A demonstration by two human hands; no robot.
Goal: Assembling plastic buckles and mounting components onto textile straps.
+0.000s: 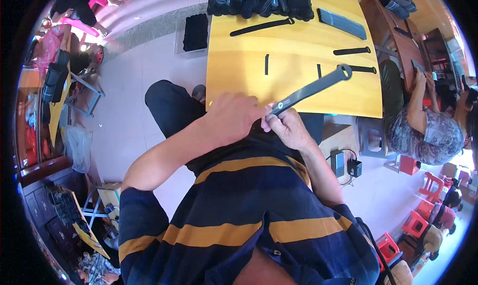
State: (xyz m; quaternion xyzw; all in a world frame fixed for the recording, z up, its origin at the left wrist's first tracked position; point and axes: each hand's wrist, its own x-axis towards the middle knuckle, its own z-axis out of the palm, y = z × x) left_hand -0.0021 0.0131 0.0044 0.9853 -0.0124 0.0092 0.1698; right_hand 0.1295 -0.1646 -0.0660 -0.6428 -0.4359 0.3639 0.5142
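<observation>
Both my hands meet over the near edge of a yellow table [294, 93]. My right hand [291, 128] is closed around the lower end of a dark strap [313, 89], which has a slotted loop at its far tip and a small pale mark. The strap slants up to the right. My left hand [231, 118] is closed, its fingertips pinching at the same lower end; my fingers partly hide that end. Beyond the hands lie two short black strips [266, 65] and two looped black straps [352, 51] at the right. Another long looped strap [261, 27] lies farther back.
A heap of black straps [259, 1] covers the table's far edge. A stack of grey strips [342, 24] sits at the far right. Left of the table stands a clear bin [181, 46] with black pieces. Another person [423, 130] works at the right; red stools [416, 224] stand lower right.
</observation>
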